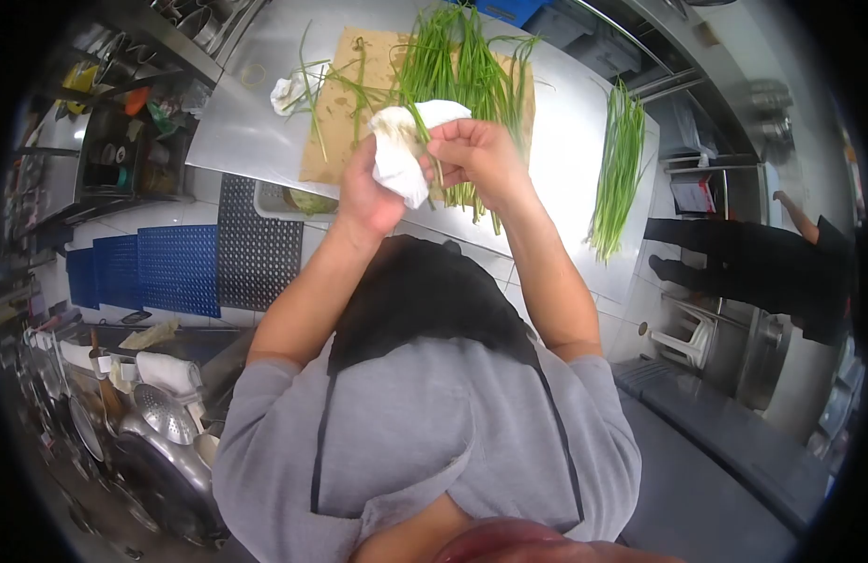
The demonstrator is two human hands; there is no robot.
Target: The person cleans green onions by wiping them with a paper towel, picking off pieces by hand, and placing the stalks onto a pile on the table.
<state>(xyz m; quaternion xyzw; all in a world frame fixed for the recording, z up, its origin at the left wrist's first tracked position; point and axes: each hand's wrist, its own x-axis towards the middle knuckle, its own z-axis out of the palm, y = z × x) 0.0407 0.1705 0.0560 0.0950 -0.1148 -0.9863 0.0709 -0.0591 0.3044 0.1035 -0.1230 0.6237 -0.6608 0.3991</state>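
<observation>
My left hand (373, 192) is closed around a crumpled white cloth (396, 159) with a brownish stain near its top. My right hand (476, 159) pinches a green stalk (421, 122) beside the cloth, thumb and fingers pressed together. Both hands are over the near edge of a brown cutting board (326, 141). Behind them a large bunch of long green stalks (462, 56) lies across the board, its lower ends showing below my right hand. A few loose stalks (359, 89) lie on the board's left part.
Another green bunch (620, 169) lies on the right of the metal table (565, 141). A second white cloth (298, 89) is at the left. A person in dark clothes (753, 253) stands at the far right. Blue mats (176, 267) and metal pans (171, 450) are at the left.
</observation>
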